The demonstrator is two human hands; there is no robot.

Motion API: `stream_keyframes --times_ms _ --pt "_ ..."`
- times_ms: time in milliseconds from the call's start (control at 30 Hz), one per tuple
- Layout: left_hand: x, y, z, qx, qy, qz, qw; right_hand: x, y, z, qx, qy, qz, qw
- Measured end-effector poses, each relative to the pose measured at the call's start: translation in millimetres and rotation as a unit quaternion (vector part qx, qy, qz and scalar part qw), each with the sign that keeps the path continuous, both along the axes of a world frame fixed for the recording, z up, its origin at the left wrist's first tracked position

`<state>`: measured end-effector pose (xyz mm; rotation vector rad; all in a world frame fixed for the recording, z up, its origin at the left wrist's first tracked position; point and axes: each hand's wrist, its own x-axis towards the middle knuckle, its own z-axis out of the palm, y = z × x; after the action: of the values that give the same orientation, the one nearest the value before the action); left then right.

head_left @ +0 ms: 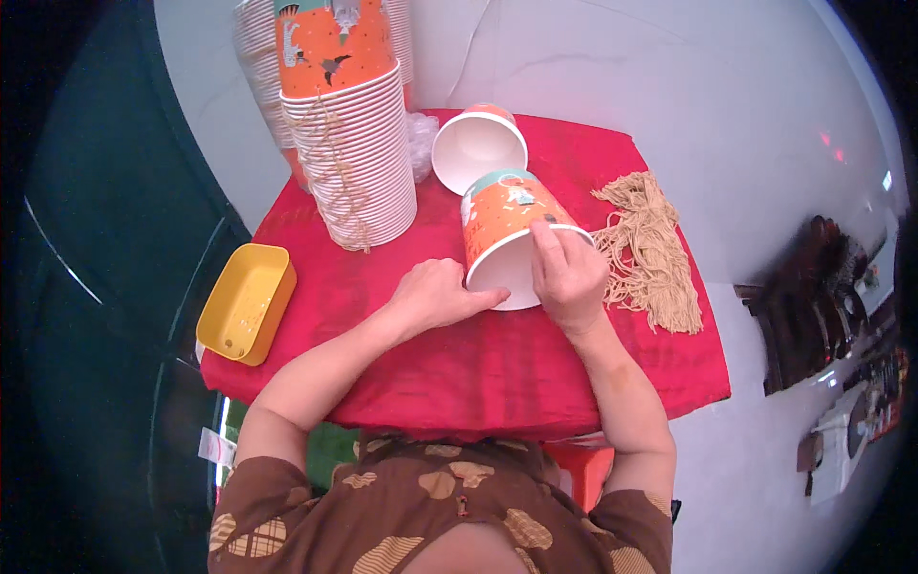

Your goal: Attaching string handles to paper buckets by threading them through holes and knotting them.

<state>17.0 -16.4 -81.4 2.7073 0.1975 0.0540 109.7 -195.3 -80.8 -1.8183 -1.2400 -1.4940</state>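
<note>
An orange paper cup point(507, 234) lies tilted on its side near the middle of the red cloth point(459, 354), its white rim toward the person; the right hand point(566, 273) grasps that rim from above while the left hand point(438, 292), loosely curled, presses fingertips to the rim's lower left edge. Just behind lies a second cup point(478, 145), its open mouth up, beside the tall stack of cups point(356, 163). A bundle of tan strings point(652, 253) crowds the right edge, a yellow tray point(247, 302) overhangs the left edge, and bare cloth stays free in front.
</note>
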Motion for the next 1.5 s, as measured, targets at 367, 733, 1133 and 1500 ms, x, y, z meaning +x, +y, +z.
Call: stream_keyframes --times_ms 367,733,1133,1500 --pt "7.8 -5.4 -55.0 -0.296 -0.087 0.031 0.951 -11.3 9.3 -8.9 -0.009 0.023 0.103 0.994" --pt "2.8 8.6 -44.1 -0.597 -0.077 0.085 0.794 -27.2 10.4 -24.4 0.007 0.13 0.16 0.978" --pt "-8.5 19.2 -22.3 -0.651 -0.178 -0.024 0.738 -15.4 13.4 -41.9 -0.145 0.24 0.174 0.944" --pt "-12.5 17.2 -24.5 -0.74 -0.109 -0.079 0.659 -8.1 13.3 -47.5 -0.151 0.314 0.045 0.936"
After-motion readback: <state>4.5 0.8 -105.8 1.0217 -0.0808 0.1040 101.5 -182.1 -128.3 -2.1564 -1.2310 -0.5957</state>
